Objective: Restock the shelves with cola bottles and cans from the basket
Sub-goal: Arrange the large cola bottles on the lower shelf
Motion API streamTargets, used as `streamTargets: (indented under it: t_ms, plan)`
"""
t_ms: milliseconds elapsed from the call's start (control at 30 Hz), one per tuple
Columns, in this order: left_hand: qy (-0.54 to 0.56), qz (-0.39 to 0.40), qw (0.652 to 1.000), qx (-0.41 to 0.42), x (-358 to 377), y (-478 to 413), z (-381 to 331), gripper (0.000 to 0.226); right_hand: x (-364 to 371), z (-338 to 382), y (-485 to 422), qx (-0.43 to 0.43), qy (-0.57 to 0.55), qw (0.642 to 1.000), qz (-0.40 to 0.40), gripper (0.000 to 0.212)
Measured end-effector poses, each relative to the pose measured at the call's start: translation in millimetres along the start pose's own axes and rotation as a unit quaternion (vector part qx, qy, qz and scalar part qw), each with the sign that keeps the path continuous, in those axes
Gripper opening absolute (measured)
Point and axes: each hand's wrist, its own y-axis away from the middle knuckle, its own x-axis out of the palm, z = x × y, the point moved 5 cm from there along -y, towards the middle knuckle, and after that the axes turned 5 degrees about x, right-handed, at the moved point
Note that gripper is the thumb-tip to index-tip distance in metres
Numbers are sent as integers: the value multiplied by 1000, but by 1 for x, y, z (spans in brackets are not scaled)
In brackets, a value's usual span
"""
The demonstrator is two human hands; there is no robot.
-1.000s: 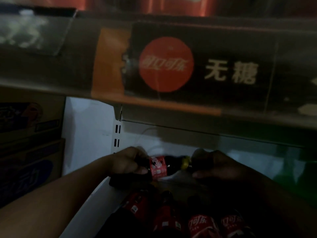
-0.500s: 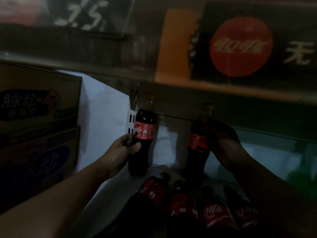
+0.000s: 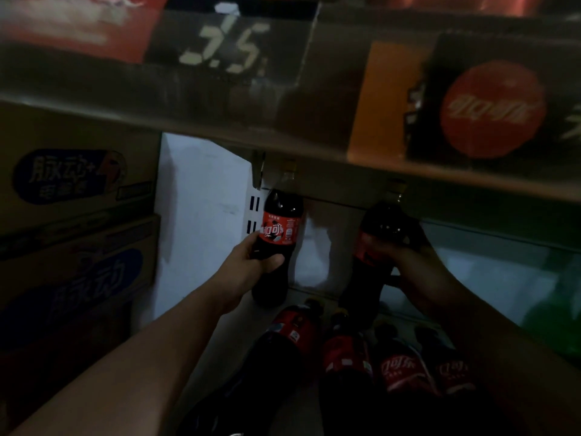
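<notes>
Two dark cola bottles with red labels stand upright at the back of a low white shelf (image 3: pixel 201 234). My left hand (image 3: pixel 251 262) grips the left cola bottle (image 3: pixel 279 228) around its lower body. My right hand (image 3: pixel 405 259) is wrapped around the right cola bottle (image 3: pixel 380 228) from its right side. Both yellow caps sit just under the upper shelf edge (image 3: pixel 283 143). Several more cola bottles (image 3: pixel 345 354) stand in a row in front, close to me. The basket is not in view.
Stacked cardboard drink cartons (image 3: pixel 78 196) fill the left side. A price strip with "3.5" (image 3: pixel 226 48) and a red round cola logo (image 3: pixel 492 110) run along the upper shelf front. Something green (image 3: pixel 562 297) sits at the far right.
One second ago both hands held one bottle lying sideways. Now each hand holds an upright bottle at the shelf back. The view has shifted left and closer.
</notes>
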Motion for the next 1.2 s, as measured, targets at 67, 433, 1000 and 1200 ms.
streamTargets:
  t_ms: [67,433,1000,1200]
  plan:
    - [-2,-2,1000,3,2,1,0,53,0,-9,1,3,9,1000,-6,54]
    - [-48,5,998,31,1,4,6,60,10,-38,-20,6,152,988,17,48]
    - [-137,10,989,62,1,-8,15,72,57,-68,-57,25,257,966,-28,88]
    - [-135,13,989,59,2,-16,17,71,39,-73,-67,32,267,963,-27,104]
